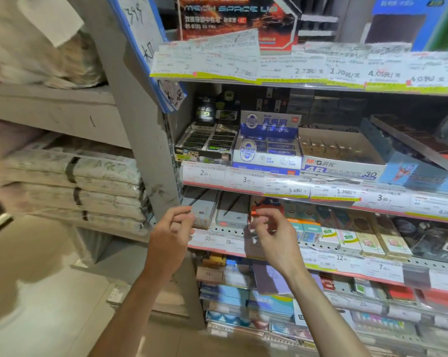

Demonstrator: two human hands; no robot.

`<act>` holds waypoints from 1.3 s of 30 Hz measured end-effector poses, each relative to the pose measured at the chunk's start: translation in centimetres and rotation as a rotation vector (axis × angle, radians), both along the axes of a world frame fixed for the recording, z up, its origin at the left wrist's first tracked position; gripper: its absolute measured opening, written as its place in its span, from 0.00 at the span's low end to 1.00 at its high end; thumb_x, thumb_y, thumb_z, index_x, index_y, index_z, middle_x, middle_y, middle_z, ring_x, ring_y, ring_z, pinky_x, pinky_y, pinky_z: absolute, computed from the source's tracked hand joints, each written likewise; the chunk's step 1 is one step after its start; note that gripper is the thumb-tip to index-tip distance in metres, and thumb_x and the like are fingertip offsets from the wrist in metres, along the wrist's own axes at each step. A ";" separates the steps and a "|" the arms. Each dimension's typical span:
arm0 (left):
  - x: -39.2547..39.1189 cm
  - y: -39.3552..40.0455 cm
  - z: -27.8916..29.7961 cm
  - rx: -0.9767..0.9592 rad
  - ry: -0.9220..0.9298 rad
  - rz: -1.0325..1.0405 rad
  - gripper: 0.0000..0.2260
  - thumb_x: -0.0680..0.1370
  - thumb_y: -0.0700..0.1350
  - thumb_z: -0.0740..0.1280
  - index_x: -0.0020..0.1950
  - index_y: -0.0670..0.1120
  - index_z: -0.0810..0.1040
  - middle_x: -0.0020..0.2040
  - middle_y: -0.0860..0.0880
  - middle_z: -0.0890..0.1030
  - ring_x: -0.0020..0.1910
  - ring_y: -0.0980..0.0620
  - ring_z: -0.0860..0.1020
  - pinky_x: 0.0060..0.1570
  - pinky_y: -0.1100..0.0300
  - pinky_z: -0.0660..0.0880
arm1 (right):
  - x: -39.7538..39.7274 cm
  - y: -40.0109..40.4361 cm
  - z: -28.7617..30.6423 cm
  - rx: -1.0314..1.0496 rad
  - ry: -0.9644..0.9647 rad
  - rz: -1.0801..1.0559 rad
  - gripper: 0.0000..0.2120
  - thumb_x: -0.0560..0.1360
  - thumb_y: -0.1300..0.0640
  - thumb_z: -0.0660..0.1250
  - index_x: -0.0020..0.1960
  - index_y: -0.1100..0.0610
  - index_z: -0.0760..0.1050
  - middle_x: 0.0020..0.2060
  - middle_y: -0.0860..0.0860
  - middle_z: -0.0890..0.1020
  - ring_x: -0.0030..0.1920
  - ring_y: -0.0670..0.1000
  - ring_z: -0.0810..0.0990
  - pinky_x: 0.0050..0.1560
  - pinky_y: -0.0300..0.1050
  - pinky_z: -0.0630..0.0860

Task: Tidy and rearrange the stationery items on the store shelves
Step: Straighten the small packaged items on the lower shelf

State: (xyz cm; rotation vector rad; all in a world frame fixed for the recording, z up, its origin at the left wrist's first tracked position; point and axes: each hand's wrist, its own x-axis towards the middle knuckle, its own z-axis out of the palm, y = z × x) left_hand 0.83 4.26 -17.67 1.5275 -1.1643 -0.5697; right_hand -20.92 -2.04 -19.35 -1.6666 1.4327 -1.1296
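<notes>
Left of frame: bundled paper stacks [73,176] on grey shelving. Centre: left hand [170,237], fingers curled, pinching thin dark pen [189,212]; right hand [274,235], fingers curled, contents indeterminable. Right: tiered stationery shelves [320,195] with eraser boxes [266,145].

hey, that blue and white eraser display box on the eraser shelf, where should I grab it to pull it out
Take the blue and white eraser box by its low front wall, coming straight from the front. Its neighbours, the black box and the 4B eraser box, look pressed against both sides, and the tall back flap would likely bend.
</notes>
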 end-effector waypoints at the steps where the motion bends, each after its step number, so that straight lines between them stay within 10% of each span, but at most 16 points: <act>1: 0.9 0.0 -0.1 0.007 0.030 0.023 0.05 0.80 0.44 0.66 0.55 0.49 0.80 0.45 0.50 0.84 0.43 0.51 0.84 0.43 0.55 0.81 | 1.0 -0.2 0.0 0.004 0.008 0.014 0.07 0.78 0.54 0.63 0.55 0.48 0.77 0.40 0.46 0.84 0.39 0.44 0.81 0.44 0.48 0.79; 7: 5.3 -0.8 -2.9 -0.060 0.057 0.076 0.02 0.79 0.43 0.68 0.48 0.49 0.78 0.36 0.48 0.82 0.32 0.49 0.80 0.35 0.51 0.76 | 6.4 -1.1 0.7 0.120 0.068 0.155 0.12 0.78 0.47 0.65 0.59 0.50 0.74 0.39 0.48 0.84 0.41 0.47 0.83 0.47 0.53 0.80; 18: 3.9 -3.3 -2.8 0.127 0.364 0.024 0.04 0.79 0.43 0.68 0.53 0.48 0.78 0.43 0.45 0.84 0.33 0.53 0.80 0.34 0.60 0.75 | 10.6 0.9 1.0 0.315 -0.185 0.102 0.19 0.80 0.51 0.65 0.68 0.53 0.67 0.35 0.50 0.82 0.31 0.39 0.80 0.33 0.32 0.75; 26: 0.4 -3.7 -3.1 0.133 0.386 -0.030 0.03 0.79 0.44 0.69 0.51 0.53 0.78 0.45 0.47 0.83 0.37 0.53 0.80 0.46 0.52 0.77 | 7.2 0.9 1.3 0.272 -0.245 0.028 0.16 0.80 0.53 0.65 0.66 0.50 0.69 0.42 0.55 0.85 0.43 0.52 0.84 0.47 0.47 0.80; 34: -2.2 -4.9 -3.0 0.179 0.176 -0.122 0.09 0.79 0.49 0.68 0.58 0.55 0.76 0.51 0.49 0.83 0.41 0.54 0.81 0.51 0.49 0.80 | 3.7 -0.8 0.6 0.281 -0.023 -0.003 0.15 0.81 0.52 0.63 0.66 0.56 0.70 0.42 0.49 0.81 0.35 0.45 0.79 0.37 0.37 0.74; 39: -1.9 -5.2 -2.8 0.201 -0.356 -0.126 0.17 0.79 0.53 0.66 0.66 0.50 0.77 0.53 0.54 0.77 0.52 0.55 0.77 0.58 0.54 0.76 | 2.6 -1.2 0.2 0.172 0.192 -0.020 0.18 0.80 0.45 0.63 0.66 0.53 0.69 0.38 0.48 0.82 0.39 0.50 0.82 0.42 0.48 0.77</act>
